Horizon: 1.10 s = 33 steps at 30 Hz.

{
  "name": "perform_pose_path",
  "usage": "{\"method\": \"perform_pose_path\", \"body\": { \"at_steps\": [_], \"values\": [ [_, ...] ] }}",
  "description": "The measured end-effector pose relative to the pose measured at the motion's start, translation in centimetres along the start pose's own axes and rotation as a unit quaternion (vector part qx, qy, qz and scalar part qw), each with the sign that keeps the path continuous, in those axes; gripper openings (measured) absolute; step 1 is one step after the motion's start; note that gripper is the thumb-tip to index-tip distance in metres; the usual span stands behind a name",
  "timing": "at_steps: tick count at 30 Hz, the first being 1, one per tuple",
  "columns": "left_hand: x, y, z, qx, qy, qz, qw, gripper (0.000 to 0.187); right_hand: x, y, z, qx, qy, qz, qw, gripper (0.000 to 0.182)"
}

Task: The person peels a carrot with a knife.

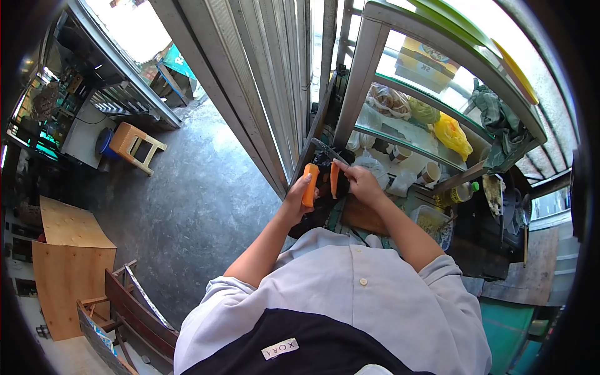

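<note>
My left hand point(296, 199) is closed round a thick, peeled-looking piece of carrot point(310, 185), held upright. In my right hand point(364, 185) is a knife point(326, 150), its dark blade pointing up and to the left past the carrot. A flat orange carrot slice point(334, 180) hangs beside my right fingertips, just under the blade. Below both hands is a black plastic bag point(324, 201), partly hidden by them. A wooden board point(364, 217) lies near my right wrist.
To the right stands a glass-shelved cabinet point(369, 62) with a yellow plastic bag point(452, 135) and paper cups point(429, 172). A plastic tub of shredded food point(432, 225) and a bottle point(461, 193) sit nearer. Left are a folding metal shutter point(244, 81), a stool point(134, 146) and a wooden bench point(134, 306).
</note>
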State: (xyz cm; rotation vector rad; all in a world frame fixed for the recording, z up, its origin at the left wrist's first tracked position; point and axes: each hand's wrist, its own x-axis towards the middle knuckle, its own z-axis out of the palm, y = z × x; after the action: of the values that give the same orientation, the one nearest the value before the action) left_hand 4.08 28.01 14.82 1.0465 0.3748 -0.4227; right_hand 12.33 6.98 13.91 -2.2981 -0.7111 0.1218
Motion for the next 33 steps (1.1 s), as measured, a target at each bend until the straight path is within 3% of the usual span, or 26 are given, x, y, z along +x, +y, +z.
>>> {"method": "perform_pose_path", "body": {
  "at_steps": [2,6,8,10,11,13,14,16,17,19,22,33],
  "values": [
    [-0.5,0.8,0.0,0.07,0.022,0.031,0.997,0.053,0.1,0.1,1.1,-0.01,-0.01,-0.004,1.0,0.057],
    [-0.4,1.8,0.2,0.064,0.052,0.054,0.995,0.052,0.1,-0.1,1.8,0.039,0.012,-0.005,0.999,0.054],
    [0.0,1.9,-0.2,0.012,0.01,0.084,0.996,0.047,0.0,-0.6,1.4,0.062,0.041,-0.01,0.997,0.051],
    [0.4,2.5,0.3,-0.01,-0.006,0.086,0.996,0.048,-0.6,-2.9,-0.8,0.145,0.024,0.089,0.985,0.046],
    [0.4,2.8,0.7,-0.029,-0.023,0.087,0.995,0.049,-0.8,-3.6,-1.4,0.145,0.023,0.089,0.985,0.046],
    [0.3,3.6,1.9,-0.062,-0.041,0.089,0.993,0.051,-1.3,-4.9,-2.4,0.294,-0.004,0.107,0.95,0.046],
    [0.3,3.9,2.6,-0.094,-0.061,0.091,0.99,0.054,-1.7,-6.0,-3.1,0.294,-0.002,0.108,0.95,0.046],
    [0.3,4.4,3.5,-0.136,-0.091,0.091,0.982,0.056,-2.6,-8.8,-4.7,0.275,-0.03,-0.01,0.961,0.053],
    [0.4,4.7,4.1,-0.179,-0.119,0.091,0.972,0.059,-2.8,-10.3,-5.9,0.275,-0.026,-0.008,0.961,0.053],
    [0.7,5.2,5.3,-0.164,-0.111,0.109,0.974,0.058,-3.2,-12.5,-7.6,0.132,-0.073,-0.065,0.986,0.058],
    [0.4,6.4,6.9,-0.198,-0.107,0.093,0.97,0.053,-3.4,-12.6,-8.1,0.043,-0.058,-0.075,0.995,0.058],
    [0.5,6.0,8.3,-0.17,-0.135,0.118,0.969,0.053,-4.2,-12.3,-9.3,0.01,-0.034,-0.094,0.995,0.051]
  ]
}}
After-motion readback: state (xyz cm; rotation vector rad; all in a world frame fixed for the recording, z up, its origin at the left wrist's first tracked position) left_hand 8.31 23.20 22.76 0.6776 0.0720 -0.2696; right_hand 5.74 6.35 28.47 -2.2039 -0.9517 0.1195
